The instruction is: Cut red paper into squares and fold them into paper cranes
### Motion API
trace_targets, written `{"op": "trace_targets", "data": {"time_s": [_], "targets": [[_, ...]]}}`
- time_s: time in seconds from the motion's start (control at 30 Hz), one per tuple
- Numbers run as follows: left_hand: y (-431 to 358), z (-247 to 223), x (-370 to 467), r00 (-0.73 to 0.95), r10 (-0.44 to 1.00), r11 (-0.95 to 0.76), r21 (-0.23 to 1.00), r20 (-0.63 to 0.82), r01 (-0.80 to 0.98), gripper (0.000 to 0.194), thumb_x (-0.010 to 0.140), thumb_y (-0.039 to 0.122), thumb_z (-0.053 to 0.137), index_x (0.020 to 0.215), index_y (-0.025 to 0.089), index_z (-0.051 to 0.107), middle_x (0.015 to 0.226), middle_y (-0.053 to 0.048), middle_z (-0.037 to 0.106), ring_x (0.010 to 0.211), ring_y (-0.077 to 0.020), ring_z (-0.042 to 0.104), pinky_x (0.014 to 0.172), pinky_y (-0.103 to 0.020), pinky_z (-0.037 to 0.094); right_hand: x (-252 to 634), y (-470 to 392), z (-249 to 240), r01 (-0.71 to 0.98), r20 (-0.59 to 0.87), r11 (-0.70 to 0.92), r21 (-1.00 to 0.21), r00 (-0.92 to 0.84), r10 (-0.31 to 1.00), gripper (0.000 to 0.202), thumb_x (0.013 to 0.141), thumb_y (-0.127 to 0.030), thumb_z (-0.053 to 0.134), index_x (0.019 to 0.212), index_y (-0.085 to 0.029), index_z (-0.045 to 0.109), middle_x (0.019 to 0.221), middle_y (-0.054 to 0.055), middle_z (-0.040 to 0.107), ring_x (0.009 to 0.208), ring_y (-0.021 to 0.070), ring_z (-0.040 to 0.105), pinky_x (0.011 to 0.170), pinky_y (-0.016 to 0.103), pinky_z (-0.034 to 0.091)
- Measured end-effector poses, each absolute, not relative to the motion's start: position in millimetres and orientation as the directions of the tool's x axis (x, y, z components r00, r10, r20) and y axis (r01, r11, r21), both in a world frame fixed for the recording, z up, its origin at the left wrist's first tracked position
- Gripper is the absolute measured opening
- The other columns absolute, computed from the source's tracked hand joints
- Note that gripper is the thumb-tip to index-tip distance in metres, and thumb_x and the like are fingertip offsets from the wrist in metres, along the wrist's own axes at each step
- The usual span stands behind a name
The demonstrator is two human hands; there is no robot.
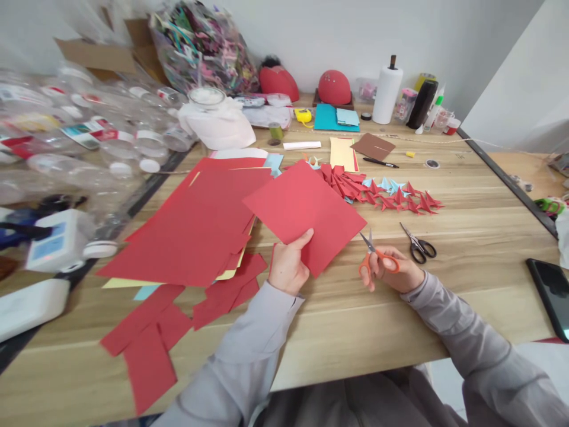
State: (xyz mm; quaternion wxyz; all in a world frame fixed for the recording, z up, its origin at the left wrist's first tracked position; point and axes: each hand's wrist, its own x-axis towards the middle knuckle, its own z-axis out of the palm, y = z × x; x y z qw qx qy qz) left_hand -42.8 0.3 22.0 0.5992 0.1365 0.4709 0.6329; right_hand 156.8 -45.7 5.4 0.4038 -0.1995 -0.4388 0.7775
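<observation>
My left hand [288,265] is closed on a square sheet of red paper [306,207], thumb on top, holding it above the table. In my right hand [395,271] are orange-handled scissors [372,254], fingers in the loops and blades parted. The blade tips are close to the sheet's right corner; whether they touch it I cannot tell. Left of the sheet lies a stack of large red paper [191,225], with yellow and blue sheets showing beneath. Smaller red paper pieces [149,362] lie scattered in front of the stack.
Black-handled scissors [420,246] lie right of my right hand. Folded red paper stars [400,196] are heaped beyond the sheet. Plastic bottles [89,136] crowd the left side. A black phone [551,293] rests at the right edge. A white cylindrical bottle [387,95] stands at the back.
</observation>
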Motion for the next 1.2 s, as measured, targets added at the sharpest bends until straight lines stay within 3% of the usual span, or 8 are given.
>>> {"op": "trace_targets", "data": {"time_s": [0.9,1.0,1.1,1.2], "targets": [[-1.6,17.9,-42.6,-0.192,0.908,0.182,0.761,-0.373,-0.623,0.033,0.061,0.008,0.078,0.092,0.017,0.072,0.101,-0.008,0.075,0.1,-0.025,0.069,0.09,-0.039,0.057,156.5,-46.0,4.8,-0.468,0.008,-0.3,-0.831,-0.549,0.836,0.041,0.07,-0.053,0.072,0.068,-0.018,0.052,0.068,0.005,0.066,0.054,0.0144,0.059,0.05,0.026,0.044],[-2.3,19.4,-44.5,-0.143,0.92,0.206,0.759,-0.366,-0.618,0.033,0.061,0.009,0.079,0.093,0.017,0.072,0.105,-0.007,0.074,0.101,-0.0244,0.068,0.091,-0.038,0.056,157.5,-45.7,5.2,-0.528,-0.01,-0.298,-0.795,-0.479,0.877,0.04,0.068,-0.052,0.072,0.082,-0.02,0.054,0.066,0.002,0.066,0.051,0.0141,0.057,0.048,0.026,0.042],[-2.6,22.2,-46.0,-0.119,0.92,0.229,0.76,-0.373,-0.608,0.038,0.058,0.012,0.082,0.094,0.017,0.073,0.107,-0.008,0.073,0.1,-0.0241,0.068,0.09,-0.037,0.056,158.0,-45.4,6.5,-0.538,-0.017,-0.287,-0.793,-0.452,0.892,0.054,0.068,-0.055,0.069,0.108,-0.022,0.054,0.066,-0.001,0.065,0.047,0.0129,0.053,0.048,0.025,0.039],[-3.8,24.8,-46.4,-0.11,0.931,0.219,0.772,-0.349,-0.597,0.045,0.051,0.013,0.086,0.094,0.016,0.072,0.105,-0.008,0.074,0.098,-0.0246,0.069,0.089,-0.038,0.056,158.2,-45.3,7.5,-0.524,0.002,-0.288,-0.802,-0.485,0.875,0.062,0.07,-0.055,0.065,0.122,-0.023,0.052,0.068,-0.001,0.067,0.045,0.0123,0.053,0.047,0.024,0.038]]}}
